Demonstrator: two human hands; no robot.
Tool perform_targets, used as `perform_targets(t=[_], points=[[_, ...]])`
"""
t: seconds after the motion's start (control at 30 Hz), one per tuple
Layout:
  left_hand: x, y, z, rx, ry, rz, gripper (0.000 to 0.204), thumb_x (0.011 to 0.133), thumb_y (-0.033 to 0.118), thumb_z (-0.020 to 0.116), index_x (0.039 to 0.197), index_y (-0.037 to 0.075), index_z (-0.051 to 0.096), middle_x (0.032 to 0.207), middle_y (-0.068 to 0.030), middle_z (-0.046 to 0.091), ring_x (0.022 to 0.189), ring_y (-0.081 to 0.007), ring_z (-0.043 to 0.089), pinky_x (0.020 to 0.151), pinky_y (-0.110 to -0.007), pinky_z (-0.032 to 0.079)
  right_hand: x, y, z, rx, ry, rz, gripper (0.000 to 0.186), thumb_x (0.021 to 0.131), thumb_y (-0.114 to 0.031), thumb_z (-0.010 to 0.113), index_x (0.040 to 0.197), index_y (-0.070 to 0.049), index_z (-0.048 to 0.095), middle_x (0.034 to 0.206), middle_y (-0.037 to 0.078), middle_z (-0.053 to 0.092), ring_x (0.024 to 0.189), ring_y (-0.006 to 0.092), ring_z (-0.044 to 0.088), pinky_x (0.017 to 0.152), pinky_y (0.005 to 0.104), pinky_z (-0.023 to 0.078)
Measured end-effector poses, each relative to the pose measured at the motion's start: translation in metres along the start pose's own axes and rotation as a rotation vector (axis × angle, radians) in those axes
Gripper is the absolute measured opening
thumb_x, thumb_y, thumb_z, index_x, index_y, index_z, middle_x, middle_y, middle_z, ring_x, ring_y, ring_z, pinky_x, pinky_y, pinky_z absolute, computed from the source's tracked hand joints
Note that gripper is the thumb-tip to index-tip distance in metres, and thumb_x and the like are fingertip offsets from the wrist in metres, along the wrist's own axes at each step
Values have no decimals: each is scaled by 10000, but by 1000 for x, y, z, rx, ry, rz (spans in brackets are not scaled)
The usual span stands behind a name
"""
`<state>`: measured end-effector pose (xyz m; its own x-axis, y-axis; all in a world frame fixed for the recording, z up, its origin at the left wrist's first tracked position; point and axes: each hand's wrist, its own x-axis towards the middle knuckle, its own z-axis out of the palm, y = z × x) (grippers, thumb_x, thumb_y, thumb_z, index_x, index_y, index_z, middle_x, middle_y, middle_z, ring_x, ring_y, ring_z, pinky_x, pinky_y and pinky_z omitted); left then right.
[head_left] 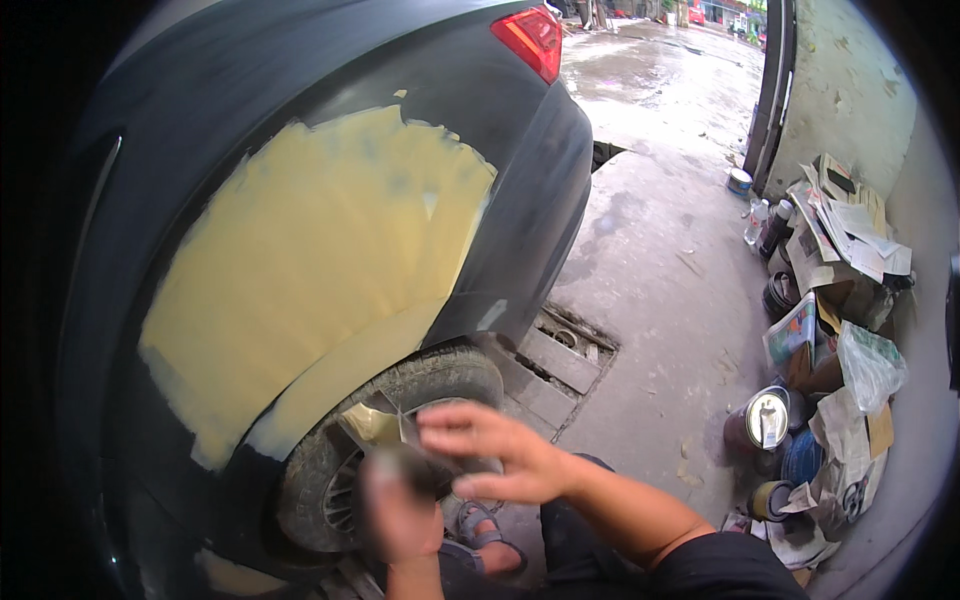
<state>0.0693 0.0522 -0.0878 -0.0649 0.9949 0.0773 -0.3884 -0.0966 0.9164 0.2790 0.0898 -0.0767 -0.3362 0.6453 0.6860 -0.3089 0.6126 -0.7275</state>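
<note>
A dark car (200, 90) stands at the left, with a large patch of yellow filler (300, 240) on its rear panel above the wheel (310, 510). My left hand (400, 510), smeared by motion, is at the bottom centre around a dark, blurred object (412, 470). Just above it, in front of the tyre, is a flat metal spreader (365, 422) with yellow paste on it. My right hand (490, 450) is beside the spreader, fingers apart and pointing left; whether its fingertips touch the metal is unclear.
Along the right wall (850, 110) lie paint cans (755, 420), bottles (755, 220), newspapers and plastic bags (870, 365). A drain channel (560, 365) with slabs crosses the concrete floor (660, 320) behind the wheel. My sandalled foot (490, 540) is below. A wet yard (660, 70) shows beyond the doorway.
</note>
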Motion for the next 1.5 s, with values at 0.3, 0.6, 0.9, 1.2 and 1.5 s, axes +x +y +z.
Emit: perform_targets(t=[0.3,0.6,0.9,1.2,1.5], points=[[-2,28,14,-275,-62,104,465,985,11,503,1445,65,472,1413,-107,557,1288,-270,539,1122,-456,415,24,53,-71,-952,417,53,605,818,-166,691,1401,-65,565,1451,224,493,1292,428,472,1100,498,394],[-23,7,-18,-360,-72,-76,589,926,-28,501,1502,63,414,1460,-134,525,1339,-299,514,1149,-475,398,184,16,-167,-783,682,513,644,887,-333,504,1463,-45,500,1508,254,442,1337,484,444,1159,455,323],[-24,-7,-23,-356,16,-133,582,931,-18,502,1499,64,409,1429,-131,544,1311,-293,534,1124,-467,428,130,21,-51,-822,513,428,603,871,-242,579,1431,-29,513,1432,223,484,1225,469,488,1065,499,441],[-22,-10,-17,-374,-29,-145,568,937,-24,494,1491,74,426,1441,-128,541,1306,-288,540,1123,-466,430,81,28,3,-892,394,449,625,867,-242,655,1441,-39,512,1429,198,476,1237,441,473,1085,492,411],[-27,-9,-27,-366,-46,-117,552,935,-25,504,1475,68,444,1441,-128,541,1294,-301,548,1109,-479,441,156,-5,-114,-856,559,479,595,878,-283,555,1423,-45,533,1433,236,505,1261,478,470,1114,486,390]])
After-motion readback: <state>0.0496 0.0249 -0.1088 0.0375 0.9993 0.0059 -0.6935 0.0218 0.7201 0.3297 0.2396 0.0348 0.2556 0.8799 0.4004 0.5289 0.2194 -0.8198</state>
